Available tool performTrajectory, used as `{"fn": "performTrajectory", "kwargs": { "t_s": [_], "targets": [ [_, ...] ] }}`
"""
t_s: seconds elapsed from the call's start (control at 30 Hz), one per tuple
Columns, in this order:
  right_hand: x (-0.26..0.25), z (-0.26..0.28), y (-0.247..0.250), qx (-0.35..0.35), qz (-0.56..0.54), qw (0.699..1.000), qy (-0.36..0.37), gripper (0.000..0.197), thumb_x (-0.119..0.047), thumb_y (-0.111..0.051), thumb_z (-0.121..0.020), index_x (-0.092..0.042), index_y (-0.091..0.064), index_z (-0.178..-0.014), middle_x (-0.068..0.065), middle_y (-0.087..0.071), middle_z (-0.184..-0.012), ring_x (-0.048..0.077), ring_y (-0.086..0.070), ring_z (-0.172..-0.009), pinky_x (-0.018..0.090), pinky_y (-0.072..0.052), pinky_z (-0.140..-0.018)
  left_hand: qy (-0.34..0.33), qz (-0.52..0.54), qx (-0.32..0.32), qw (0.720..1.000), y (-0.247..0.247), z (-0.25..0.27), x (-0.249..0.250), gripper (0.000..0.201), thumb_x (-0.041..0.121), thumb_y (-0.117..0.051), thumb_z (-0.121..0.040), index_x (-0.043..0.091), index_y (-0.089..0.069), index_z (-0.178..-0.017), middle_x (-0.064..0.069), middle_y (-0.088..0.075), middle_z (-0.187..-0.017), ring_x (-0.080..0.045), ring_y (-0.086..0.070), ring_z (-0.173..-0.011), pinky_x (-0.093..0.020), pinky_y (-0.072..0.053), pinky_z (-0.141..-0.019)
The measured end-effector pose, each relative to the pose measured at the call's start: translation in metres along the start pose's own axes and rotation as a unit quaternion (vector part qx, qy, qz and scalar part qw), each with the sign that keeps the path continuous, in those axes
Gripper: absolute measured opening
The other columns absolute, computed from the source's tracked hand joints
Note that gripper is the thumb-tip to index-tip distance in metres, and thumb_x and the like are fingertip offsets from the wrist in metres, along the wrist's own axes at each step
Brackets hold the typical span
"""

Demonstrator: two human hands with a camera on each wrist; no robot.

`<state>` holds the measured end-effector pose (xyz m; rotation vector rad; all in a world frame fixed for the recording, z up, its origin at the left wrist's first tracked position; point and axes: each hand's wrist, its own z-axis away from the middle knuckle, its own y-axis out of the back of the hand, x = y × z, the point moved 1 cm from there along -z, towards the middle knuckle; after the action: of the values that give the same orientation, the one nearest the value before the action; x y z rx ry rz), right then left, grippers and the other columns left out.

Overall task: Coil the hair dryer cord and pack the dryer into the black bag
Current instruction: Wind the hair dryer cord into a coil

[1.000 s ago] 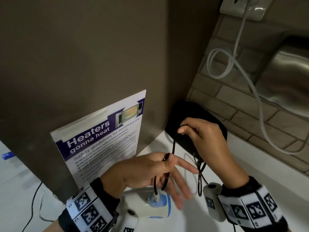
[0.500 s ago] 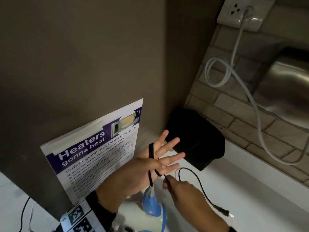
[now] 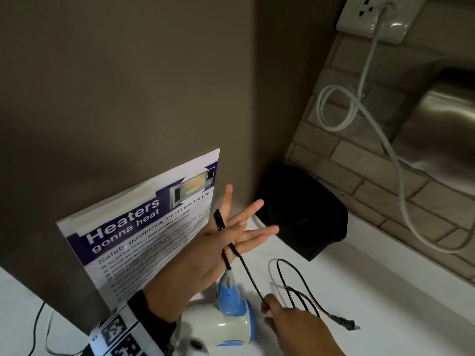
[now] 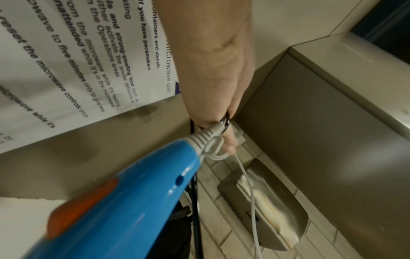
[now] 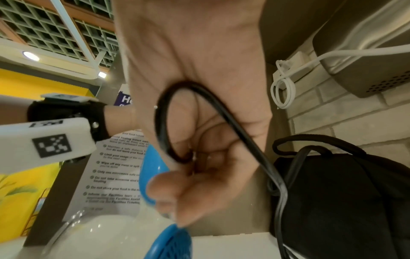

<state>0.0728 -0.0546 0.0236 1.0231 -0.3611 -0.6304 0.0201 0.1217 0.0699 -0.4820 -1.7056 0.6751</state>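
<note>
Lower centre of the head view: the left hand (image 3: 221, 242) is held flat, fingers straight and spread, used as a former. Several turns of the cord (image 3: 248, 274) are seen looped round the palm, between thumb and little-finger side; the spread is judged to keep the turns from slipping off.

The dryer (image 3: 228, 317) lies on the white bench (image 3: 372, 304) at bottom centre, its blue handle tilted up toward the left hand, since the cord leaves the handle's strain relief and goes straight into the loops.

The right hand (image 3: 290, 322), lower right of centre, pinches the cord between thumb and curled fingers, presumably to feed the next turn under light tension. Beyond it, slack cord lies in loose loops on the bench, ending in the plug (image 3: 345, 325), which lies free.

The bag (image 3: 303, 214) is set at centre right, against the wall corner, on the bench, apart from both hands. Whether its mouth is open, or anything is inside, cannot be told. Coiling is judged partly done; packing not begun.
</note>
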Motion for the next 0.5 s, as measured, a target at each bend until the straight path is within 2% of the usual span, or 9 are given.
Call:
{"fn": "performTrajectory", "kwargs": {
  "t_s": [0.1,0.2,0.27,0.3,0.33,0.4,0.43,0.47,0.5],
  "targets": [
    [-0.002,0.002,-0.009,-0.011,0.040,0.999,0.003,0.039,-0.040,-0.030,-0.100,-0.028,-0.028,-0.137,0.009,-0.064,-0.120,0.026,-0.062,-0.109,0.029,-0.031,-0.072,-0.004,0.002,0.036,0.999,0.009,-0.001,-0.005,0.084,-0.021,-0.033,-0.088,0.044,-0.028,-0.142,-0.011,-0.045,-0.146,-0.029,-0.054,-0.126,-0.031,-0.047,-0.101],
    [-0.005,0.011,-0.004,-0.012,0.056,0.998,-0.002,0.040,-0.042,-0.029,-0.100,-0.025,-0.031,-0.136,0.011,-0.065,-0.119,0.027,-0.062,-0.110,0.030,-0.030,-0.072,-0.001,-0.048,0.071,0.996,0.013,-0.002,-0.004,0.080,-0.013,-0.043,-0.075,0.032,-0.036,-0.140,-0.004,-0.048,-0.144,-0.021,-0.050,-0.130,-0.029,-0.045,-0.102],
    [-0.008,0.024,0.011,0.004,0.052,0.999,-0.005,0.039,-0.044,-0.028,-0.100,-0.025,-0.032,-0.134,0.010,-0.066,-0.104,0.028,-0.062,-0.109,0.029,-0.030,-0.072,-0.006,-0.067,0.081,0.994,0.015,-0.003,-0.002,0.074,-0.004,-0.047,-0.077,0.032,-0.035,-0.141,0.002,-0.049,-0.143,-0.018,-0.048,-0.131,-0.028,-0.045,-0.101],
    [-0.007,0.033,0.019,0.025,0.052,0.998,0.003,0.038,-0.044,-0.026,-0.100,-0.028,-0.033,-0.133,0.006,-0.065,-0.100,0.028,-0.062,-0.108,0.029,-0.030,-0.072,-0.008,-0.072,0.086,0.994,0.016,-0.003,-0.001,0.072,0.001,-0.049,-0.080,0.031,-0.032,-0.143,0.004,-0.048,-0.144,-0.017,-0.049,-0.130,-0.028,-0.046,-0.099],
    [-0.006,0.042,0.029,0.062,0.034,0.997,0.018,0.035,-0.045,-0.023,-0.100,-0.033,-0.032,-0.131,0.003,-0.064,-0.106,0.027,-0.061,-0.105,0.028,-0.030,-0.072,-0.010,-0.074,0.093,0.993,0.018,-0.002,-0.001,0.072,0.007,-0.051,-0.081,0.029,-0.028,-0.145,0.004,-0.047,-0.144,-0.018,-0.050,-0.129,-0.027,-0.047,-0.097],
    [-0.005,0.062,0.052,0.136,-0.002,0.990,0.035,0.031,-0.052,-0.013,-0.093,-0.042,-0.029,-0.119,-0.008,-0.060,-0.118,0.019,-0.053,-0.086,0.028,-0.032,-0.071,-0.002,-0.082,0.106,0.991,0.017,-0.002,0.001,0.074,0.018,-0.054,-0.082,0.024,-0.022,-0.148,0.004,-0.049,-0.143,-0.021,-0.053,-0.127,-0.031,-0.045,-0.097],
    [-0.005,0.069,0.064,0.180,-0.001,0.983,0.041,0.031,-0.053,-0.012,-0.089,-0.040,-0.027,-0.112,-0.013,-0.061,-0.110,0.014,-0.047,-0.077,0.028,-0.035,-0.067,0.008,-0.089,0.107,0.990,0.013,-0.002,0.001,0.076,0.023,-0.056,-0.082,0.022,-0.021,-0.149,0.003,-0.050,-0.142,-0.023,-0.054,-0.126,-0.036,-0.042,-0.101],
    [-0.003,0.072,0.075,0.229,0.013,0.972,0.042,0.027,-0.051,-0.020,-0.087,-0.035,-0.032,-0.104,-0.016,-0.063,-0.094,0.011,-0.046,-0.067,0.024,-0.037,-0.057,0.025,-0.099,0.105,0.989,0.007,-0.003,0.000,0.076,0.029,-0.057,-0.083,0.020,-0.021,-0.149,0.002,-0.051,-0.142,-0.024,-0.055,-0.125,-0.041,-0.038,-0.106],
    [-0.001,0.076,0.084,0.271,0.009,0.961,0.048,0.020,-0.048,-0.030,-0.085,-0.032,-0.040,-0.094,-0.016,-0.062,-0.076,0.011,-0.047,-0.058,0.021,-0.033,-0.044,0.043,-0.111,0.106,0.987,0.002,-0.002,-0.002,0.071,0.031,-0.056,-0.087,0.018,-0.022,-0.148,0.000,-0.052,-0.141,-0.025,-0.056,-0.123,-0.045,-0.035,-0.109]
  ]
}}
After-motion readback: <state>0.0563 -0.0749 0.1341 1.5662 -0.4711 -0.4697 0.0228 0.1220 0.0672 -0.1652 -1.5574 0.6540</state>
